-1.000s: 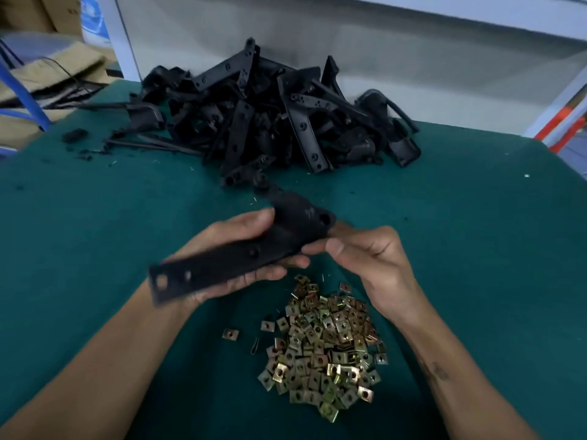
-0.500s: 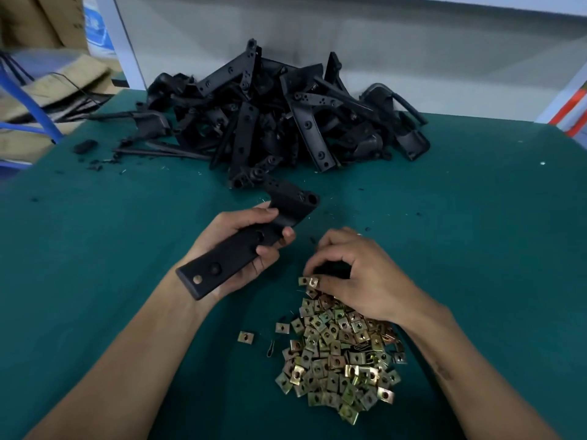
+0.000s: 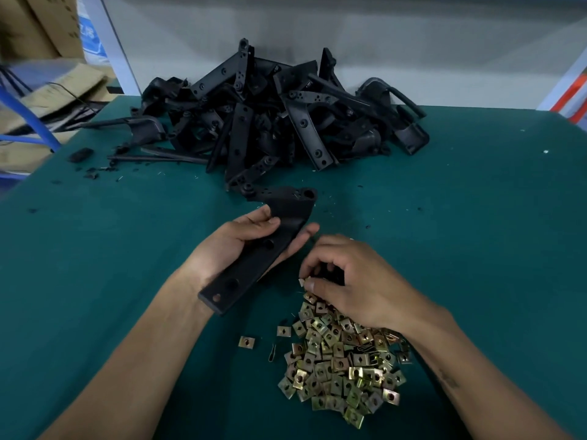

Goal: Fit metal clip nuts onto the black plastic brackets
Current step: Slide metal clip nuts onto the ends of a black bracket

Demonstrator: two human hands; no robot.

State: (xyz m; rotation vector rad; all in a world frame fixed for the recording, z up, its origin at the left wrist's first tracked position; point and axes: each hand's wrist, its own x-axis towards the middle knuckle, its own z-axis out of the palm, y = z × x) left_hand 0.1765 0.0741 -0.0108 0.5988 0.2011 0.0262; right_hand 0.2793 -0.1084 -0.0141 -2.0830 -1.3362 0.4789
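bracket [image 3: 254,258] gripped in left hand [image 3: 235,246], right hand [image 3: 349,287] pinching clip nut [image 3: 301,282]

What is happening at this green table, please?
A person is fitting nuts to brackets. The left hand holds one long black plastic bracket, with no nut visible on it. The right hand pinches a small brass-coloured metal clip nut at the pile of clip nuts. More black brackets lie heaped behind.

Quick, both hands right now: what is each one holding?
Left hand: grips one black bracket, held above the table.
Right hand: fingers curled, pinching a clip nut at the far edge of the nut pile.
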